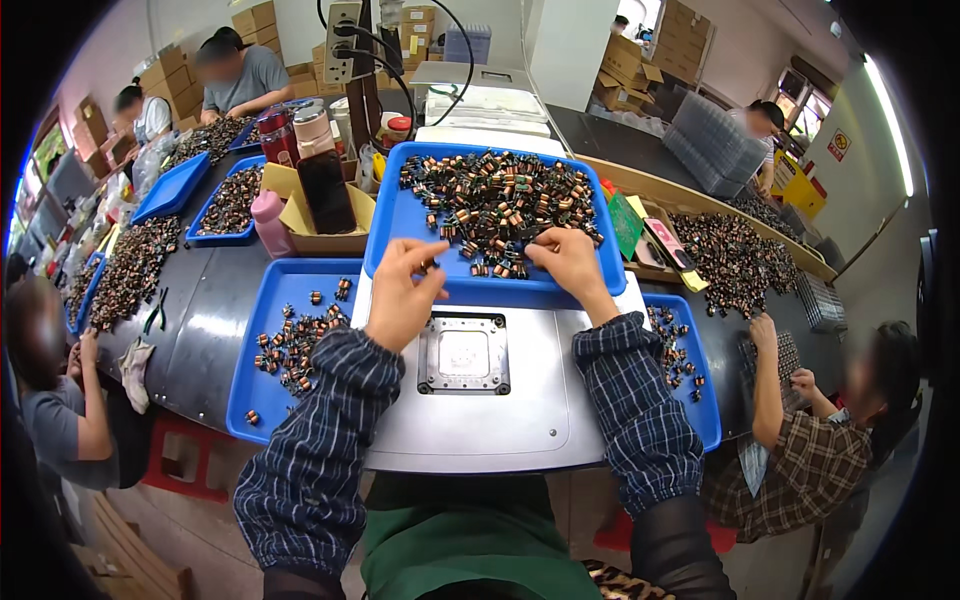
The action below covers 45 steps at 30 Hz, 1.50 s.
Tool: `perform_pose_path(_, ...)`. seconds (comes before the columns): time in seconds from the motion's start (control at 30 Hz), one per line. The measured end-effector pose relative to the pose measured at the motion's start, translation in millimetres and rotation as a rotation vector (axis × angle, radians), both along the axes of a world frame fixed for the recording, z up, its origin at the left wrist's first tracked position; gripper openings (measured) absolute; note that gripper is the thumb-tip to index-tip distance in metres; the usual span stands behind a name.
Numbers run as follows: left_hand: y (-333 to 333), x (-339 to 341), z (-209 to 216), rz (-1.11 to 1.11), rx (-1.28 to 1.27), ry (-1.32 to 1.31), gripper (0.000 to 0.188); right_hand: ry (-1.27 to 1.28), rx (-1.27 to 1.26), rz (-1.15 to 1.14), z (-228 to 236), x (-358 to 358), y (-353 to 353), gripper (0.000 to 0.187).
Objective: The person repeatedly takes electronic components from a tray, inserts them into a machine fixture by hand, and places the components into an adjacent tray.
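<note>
My left hand (pixel 405 290) is raised over the near left edge of a blue tray (pixel 382 215). Thumb and fingers pinch a small dark copper-wound coil (pixel 430 265). At the tray's near right side, the bent fingertips of my right hand (pixel 570 262) touch a heap of copper coils (pixel 500 205). Those fingers are closed, and whatever they grip is hidden. Below my hands, a square metal fixture (pixel 463 354) is set into a silver machine top (pixel 465 430).
More coils lie in a left blue tray (pixel 245 385) and a right blue tray (pixel 708 425). Behind the left tray stand a phone (pixel 326 192) and a pink bottle (pixel 271 222). A green board (pixel 625 228) sits beside the heaped tray. Co-workers sit at both sides.
</note>
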<state>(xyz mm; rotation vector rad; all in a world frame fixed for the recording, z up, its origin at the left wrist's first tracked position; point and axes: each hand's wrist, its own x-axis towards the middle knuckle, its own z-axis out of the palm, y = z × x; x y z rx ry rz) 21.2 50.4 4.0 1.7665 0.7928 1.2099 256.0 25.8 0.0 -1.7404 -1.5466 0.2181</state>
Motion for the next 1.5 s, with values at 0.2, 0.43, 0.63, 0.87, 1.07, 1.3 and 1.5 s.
perform_pose_path(0.2,-40,-22,-1,-0.142,-0.161,0.226,0.018,0.875,-0.011,0.010,16,4,-18,0.013)
perform_pose_path(0.43,-57,-23,-5,-0.203,0.257,0.446,0.010,1.374,0.138,0.135,22,-4,-33,0.015)
perform_pose_path(0.63,-49,-15,-4,-0.209,0.541,0.633,0.008,1.264,-0.020,0.225,32,-42,-44,0.017)
perform_pose_path(0.87,-51,-13,-4,-0.234,0.578,0.685,0.010,1.230,-0.193,0.361,26,-63,-51,0.017)
perform_pose_path(1.07,-52,-30,-3,-0.198,0.397,0.423,0.015,0.577,-0.269,0.526,8,-77,-56,0.014)
perform_pose_path(1.3,-27,-99,-12,0.338,0.291,0.425,0.011,-0.011,-0.081,0.628,11,-85,-62,0.014)
perform_pose_path(1.5,-1,-81,-13,0.313,0.485,0.440,0.014,-0.128,0.009,0.662,0,-93,-64,0.013)
